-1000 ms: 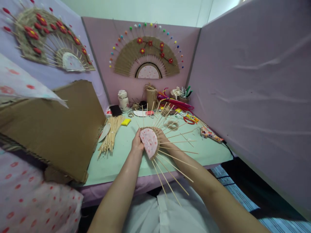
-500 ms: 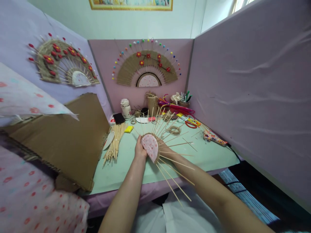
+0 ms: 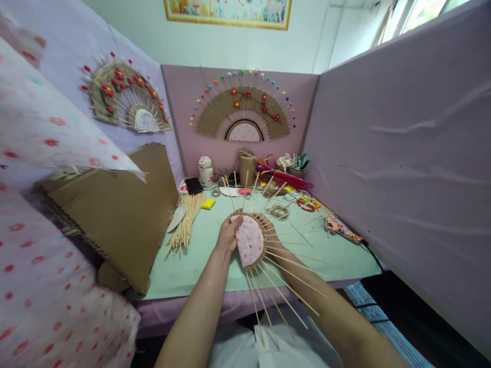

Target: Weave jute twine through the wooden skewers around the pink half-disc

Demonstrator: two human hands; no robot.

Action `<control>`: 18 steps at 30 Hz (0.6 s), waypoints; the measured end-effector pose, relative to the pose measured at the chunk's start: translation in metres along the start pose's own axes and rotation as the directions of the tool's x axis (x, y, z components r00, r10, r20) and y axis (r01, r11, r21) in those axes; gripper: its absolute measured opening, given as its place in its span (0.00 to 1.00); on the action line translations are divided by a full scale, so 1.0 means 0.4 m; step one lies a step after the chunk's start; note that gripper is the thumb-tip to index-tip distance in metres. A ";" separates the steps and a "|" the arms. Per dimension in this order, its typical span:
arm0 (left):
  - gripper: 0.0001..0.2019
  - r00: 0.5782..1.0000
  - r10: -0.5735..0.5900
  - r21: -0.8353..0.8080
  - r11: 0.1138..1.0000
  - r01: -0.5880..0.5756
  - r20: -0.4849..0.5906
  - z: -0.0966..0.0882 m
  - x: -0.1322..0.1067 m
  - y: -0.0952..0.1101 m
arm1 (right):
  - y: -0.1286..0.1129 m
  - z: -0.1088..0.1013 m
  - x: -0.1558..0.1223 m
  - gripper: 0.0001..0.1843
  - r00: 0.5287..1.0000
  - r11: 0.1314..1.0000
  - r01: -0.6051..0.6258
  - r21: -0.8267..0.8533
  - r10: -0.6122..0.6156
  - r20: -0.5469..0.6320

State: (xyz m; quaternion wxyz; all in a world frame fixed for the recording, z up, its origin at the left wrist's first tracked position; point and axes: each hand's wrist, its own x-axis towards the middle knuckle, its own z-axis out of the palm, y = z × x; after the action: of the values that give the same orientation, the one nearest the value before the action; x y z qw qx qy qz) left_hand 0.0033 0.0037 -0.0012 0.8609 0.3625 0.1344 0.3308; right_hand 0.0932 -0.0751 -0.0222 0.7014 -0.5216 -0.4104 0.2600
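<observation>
Both my hands hold a half-made fan (image 3: 250, 240): a pink dotted half-disc edged with jute twine, with thin wooden skewers radiating out to the right and down. My left hand (image 3: 227, 236) grips its left edge, fingers curled over the rim. My right hand (image 3: 270, 232) is mostly hidden behind the disc and holds it from the back among the skewers. The fan hangs above the near part of the mint-green table (image 3: 199, 266).
A skewer bundle (image 3: 186, 223) lies to the left, beside a leaning cardboard sheet (image 3: 115, 214). Twine coil (image 3: 279, 210), scissors (image 3: 308, 203), a jar (image 3: 206, 171), a twine roll (image 3: 247, 166) and pipe cleaners sit at the back. Two finished fans (image 3: 244, 112) hang on purple partition walls.
The view has tilted up and shifted. The fan has turned clockwise in my hands, so its skewers point more downward toward my lap.
</observation>
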 end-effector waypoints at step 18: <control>0.21 0.991 -0.046 0.066 0.997 0.037 0.125 0.019 -0.033 0.004 | -0.119 -0.125 0.003 0.11 0.965 0.936 0.151 -0.317 -0.209 -0.159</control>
State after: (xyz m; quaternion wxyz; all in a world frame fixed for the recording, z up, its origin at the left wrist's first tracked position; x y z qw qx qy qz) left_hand -0.0038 -0.0082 0.0051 0.8623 0.4072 0.0976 0.2847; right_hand 0.1332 -0.1151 0.0171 0.6702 -0.6052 -0.4226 0.0778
